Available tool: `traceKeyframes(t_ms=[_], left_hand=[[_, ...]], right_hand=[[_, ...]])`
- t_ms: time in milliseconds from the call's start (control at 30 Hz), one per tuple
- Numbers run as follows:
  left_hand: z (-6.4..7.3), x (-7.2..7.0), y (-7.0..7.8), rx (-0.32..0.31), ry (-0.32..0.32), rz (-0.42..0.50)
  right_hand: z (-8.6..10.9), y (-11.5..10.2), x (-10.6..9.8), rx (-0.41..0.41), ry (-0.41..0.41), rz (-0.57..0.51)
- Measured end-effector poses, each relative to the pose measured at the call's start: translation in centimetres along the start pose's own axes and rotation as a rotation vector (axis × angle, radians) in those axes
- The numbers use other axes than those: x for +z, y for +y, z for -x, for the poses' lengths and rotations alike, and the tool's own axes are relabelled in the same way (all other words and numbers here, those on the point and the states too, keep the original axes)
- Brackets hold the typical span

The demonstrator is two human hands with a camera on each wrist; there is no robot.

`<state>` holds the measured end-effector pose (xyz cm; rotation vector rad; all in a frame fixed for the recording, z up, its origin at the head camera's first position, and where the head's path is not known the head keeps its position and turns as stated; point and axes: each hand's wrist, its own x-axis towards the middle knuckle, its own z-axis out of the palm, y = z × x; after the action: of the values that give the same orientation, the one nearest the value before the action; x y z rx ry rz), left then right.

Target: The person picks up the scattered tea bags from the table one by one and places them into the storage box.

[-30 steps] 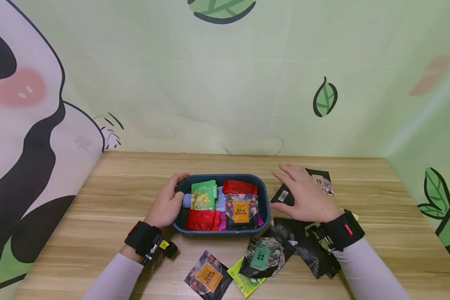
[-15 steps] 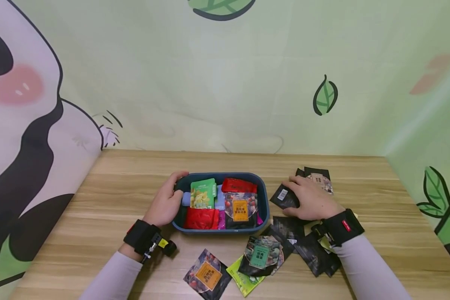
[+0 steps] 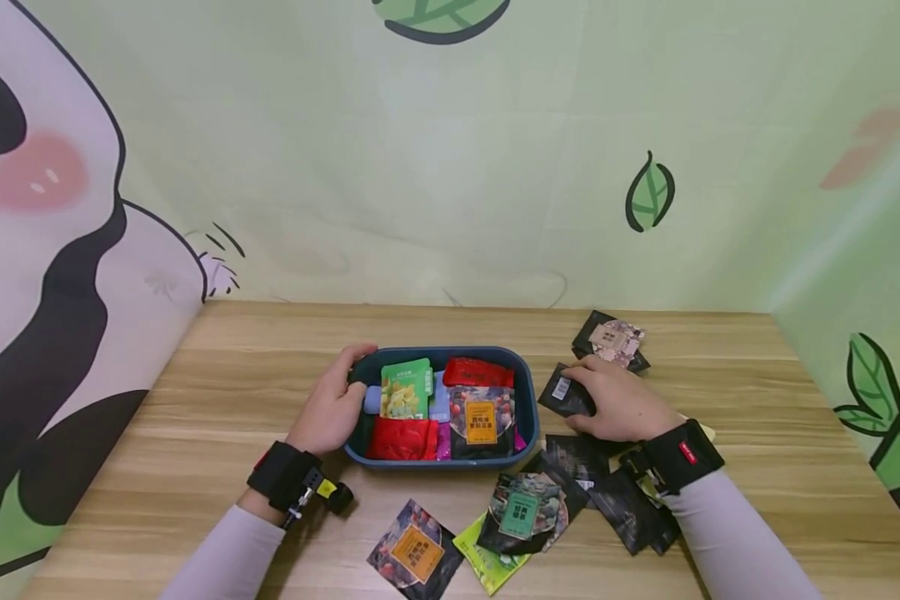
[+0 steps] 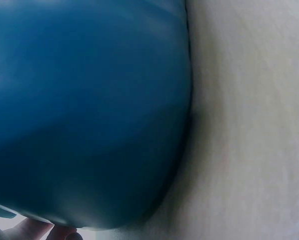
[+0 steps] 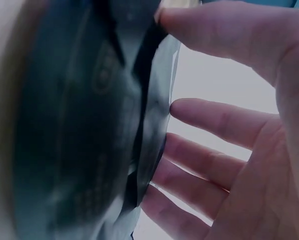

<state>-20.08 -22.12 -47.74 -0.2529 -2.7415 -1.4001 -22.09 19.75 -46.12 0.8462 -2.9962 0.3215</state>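
Observation:
My left hand (image 3: 330, 408) grips the left end of a dark blue plastic box (image 3: 435, 466), its thumb at the rim. In the left wrist view the box's blue wall (image 4: 89, 100) fills much of the picture, with fingertips low at its edge. Inside lie red packets (image 3: 403, 439), a green packet (image 3: 405, 392) and a black sachet with an orange label (image 3: 482, 423). To the right of the box my right hand (image 3: 621, 400) pinches a black sachet with a barcode (image 3: 567, 390). The right wrist view has the thumb and fingertips along the dark packet (image 5: 104, 125).
Black sachets with a pink label (image 3: 611, 340) lie behind the right hand. In front are a green-labelled sachet (image 3: 523, 512), a lime packet (image 3: 495, 558), dark sachets (image 3: 630, 508) and an orange-labelled sachet (image 3: 416, 550). A printed cloth wall (image 3: 450, 167) stands behind the wooden table (image 3: 270, 333).
My right hand has come down onto the barcoded sachet and closed on it. The pink-labelled sachets behind have slid back and left. The left hand has stayed on the box.

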Motion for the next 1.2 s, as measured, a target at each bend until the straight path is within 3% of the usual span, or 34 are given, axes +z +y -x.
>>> traceKeyframes(t_ms=[267, 433, 867, 1033, 1200], left_hand=[[0.1, 0.0, 0.0, 0.012, 0.003, 0.002], [0.3, 0.0, 0.0, -0.001, 0.002, 0.003], [0.2, 0.0, -0.1, -0.005, 0.002, 0.001], [0.1, 0.0, -0.1, -0.001, 0.003, 0.000], [0.1, 0.0, -0.1, 0.002, 0.006, -0.007]], right_hand=[[-0.1, -0.3, 0.2, -0.015, 0.034, 0.037], [-0.2, -0.3, -0.1, -0.046, 0.105, 0.036], [-0.2, -2.6, -3.3, -0.129, 0.232, -0.009], [-0.4, -3.0, -3.4, -0.143, 0.211, -0.008], [-0.6, -2.6, -1.5, -0.086, 0.124, -0.004]])
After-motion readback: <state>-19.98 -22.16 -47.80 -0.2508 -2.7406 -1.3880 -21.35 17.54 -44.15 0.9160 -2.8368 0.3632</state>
